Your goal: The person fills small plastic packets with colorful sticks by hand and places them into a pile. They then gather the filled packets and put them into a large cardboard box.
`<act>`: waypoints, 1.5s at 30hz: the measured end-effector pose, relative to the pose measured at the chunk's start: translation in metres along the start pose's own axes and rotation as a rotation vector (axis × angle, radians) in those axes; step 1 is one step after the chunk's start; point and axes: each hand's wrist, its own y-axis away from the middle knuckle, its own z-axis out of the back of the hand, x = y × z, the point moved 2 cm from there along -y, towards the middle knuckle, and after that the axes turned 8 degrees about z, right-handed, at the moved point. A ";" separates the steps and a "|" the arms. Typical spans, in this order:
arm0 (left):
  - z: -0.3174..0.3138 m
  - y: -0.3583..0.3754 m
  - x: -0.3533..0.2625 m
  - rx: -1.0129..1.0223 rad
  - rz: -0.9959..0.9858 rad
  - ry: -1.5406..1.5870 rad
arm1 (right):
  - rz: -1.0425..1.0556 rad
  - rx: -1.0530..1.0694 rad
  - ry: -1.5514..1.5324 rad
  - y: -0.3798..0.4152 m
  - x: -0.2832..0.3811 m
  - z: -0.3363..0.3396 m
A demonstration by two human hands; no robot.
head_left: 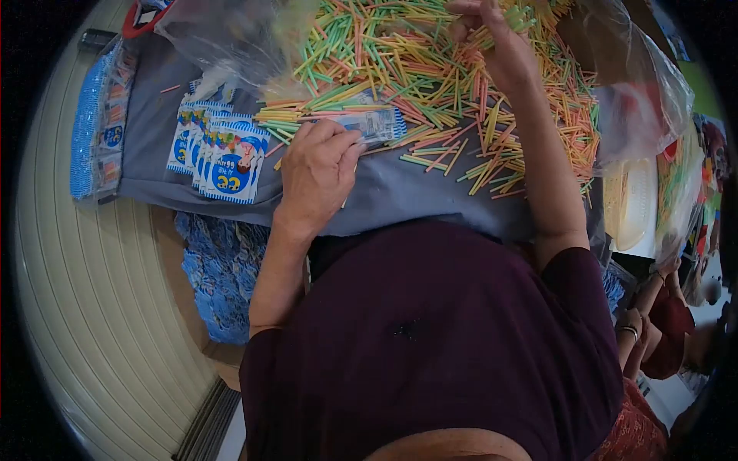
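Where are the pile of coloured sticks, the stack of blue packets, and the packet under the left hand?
coloured sticks (pixel 430 69), head view, middle of pile.
blue packets (pixel 231 161), head view, top packet's face.
clear packet (pixel 377 123), head view, exposed end.

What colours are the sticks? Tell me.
Green, yellow, orange and pink sticks, clearest in the head view.

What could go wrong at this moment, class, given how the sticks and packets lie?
1. The coloured sticks spread near the grey cloth's front edge; some may roll off.
2. The left hand pins one clear packet flat; it might slip.
3. The right hand may scatter sticks onto the stacked packets.
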 end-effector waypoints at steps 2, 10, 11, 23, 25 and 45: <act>0.002 -0.001 0.004 0.051 0.006 0.013 | 0.018 0.059 0.006 0.003 0.009 -0.001; -0.007 -0.017 0.001 -0.023 0.252 0.787 | 0.281 0.336 -0.187 0.022 0.073 -0.045; -0.010 -0.020 -0.002 -0.022 0.227 0.932 | 0.302 0.362 -0.199 0.023 0.076 -0.050; -0.036 -0.032 -0.014 -0.038 0.220 1.032 | 0.370 0.274 -0.206 0.017 0.077 -0.032; -0.036 -0.034 -0.017 -0.042 0.206 1.040 | 0.406 0.287 -0.083 0.019 0.080 -0.031; -0.047 -0.050 -0.024 -0.032 0.256 1.286 | 0.350 0.294 -0.069 0.016 0.084 -0.050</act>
